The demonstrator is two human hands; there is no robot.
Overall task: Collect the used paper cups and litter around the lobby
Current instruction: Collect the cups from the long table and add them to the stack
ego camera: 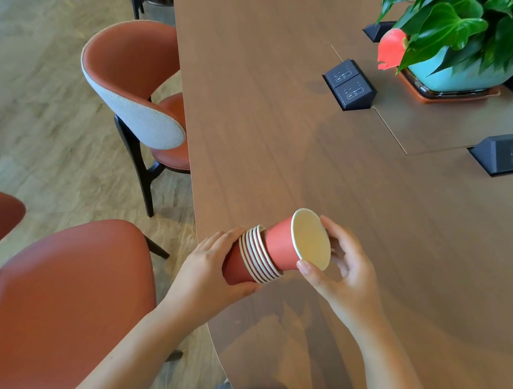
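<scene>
At the near left edge of the table (pixel 285 140) we hold the stack of cups (pixel 237 267) on its side, over the wood. Our left hand (pixel 208 261) wraps around the stack's base. Our right hand (pixel 346 273) pinches the rim of the top cup (pixel 281 248) between thumb and fingers, and that cup sits only partly nested. To seat it well, we should line the cup up with the stack, push straight in, and press lightly so the paper wall does not crumple.
</scene>
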